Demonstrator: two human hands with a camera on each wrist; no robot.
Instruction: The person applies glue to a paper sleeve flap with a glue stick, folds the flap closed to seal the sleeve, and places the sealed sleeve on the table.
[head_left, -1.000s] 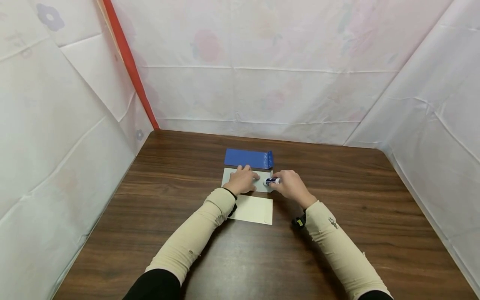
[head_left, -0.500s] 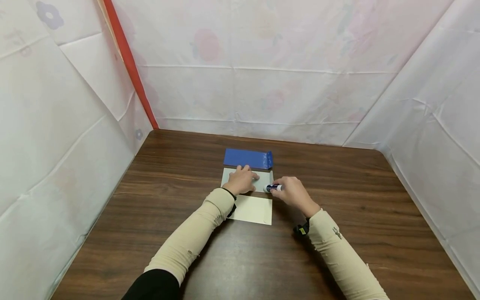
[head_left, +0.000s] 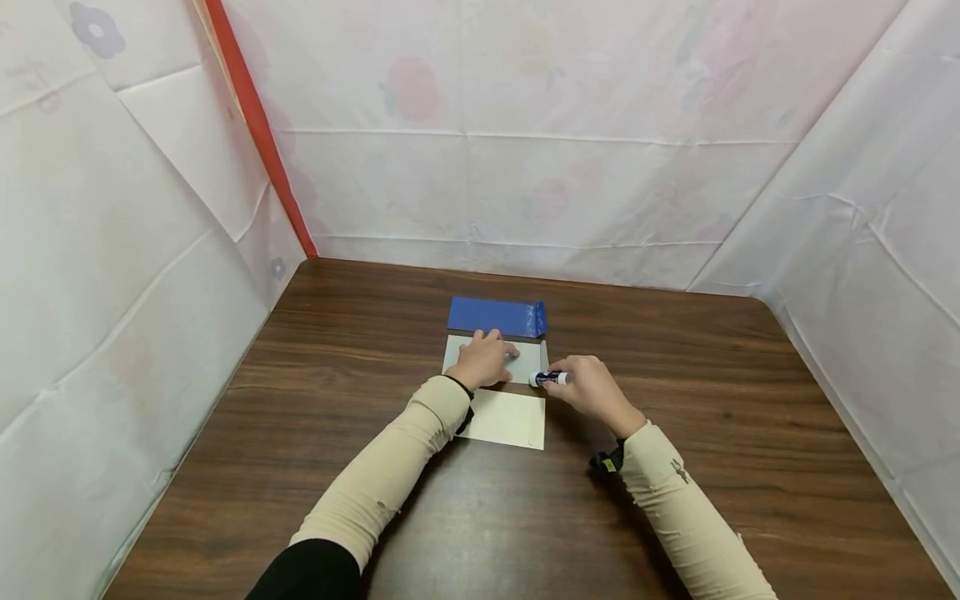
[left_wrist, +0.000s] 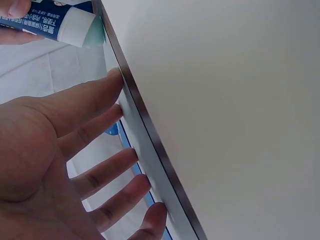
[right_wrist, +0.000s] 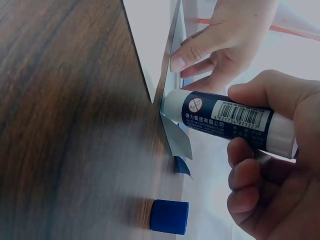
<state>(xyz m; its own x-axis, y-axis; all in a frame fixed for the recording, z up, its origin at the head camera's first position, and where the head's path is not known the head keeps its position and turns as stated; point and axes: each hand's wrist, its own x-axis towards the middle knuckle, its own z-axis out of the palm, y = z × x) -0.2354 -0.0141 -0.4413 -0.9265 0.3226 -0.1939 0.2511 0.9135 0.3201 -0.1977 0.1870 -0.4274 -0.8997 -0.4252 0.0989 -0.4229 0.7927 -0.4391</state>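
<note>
My left hand (head_left: 482, 360) presses its spread fingertips on a pale grey envelope (head_left: 528, 354), the middle one of three lying in a column. Between thumb and fingers, my right hand (head_left: 591, 387) grips a glue stick (right_wrist: 225, 120) with a dark blue label and barcode. The stick lies nearly level, its uncapped end right at the near corner of the grey envelope's right end. In the right wrist view, the envelope's flap (right_wrist: 177, 137) stands up beside that end. The left wrist view shows greenish glue at the stick's tip, close to my left thumb.
Beyond the grey envelope lies a blue envelope (head_left: 487, 316) with glue marks by its raised flap. A cream envelope (head_left: 506, 419) lies on the near side, partly under my left wrist. A blue cap (right_wrist: 170, 216) sits on the wooden table (head_left: 675, 358). White sheeting (head_left: 585, 192) surrounds the table.
My right hand has drawn the glue stick toward the near corner of the grey envelope, slightly to the right. My left hand stays in place.
</note>
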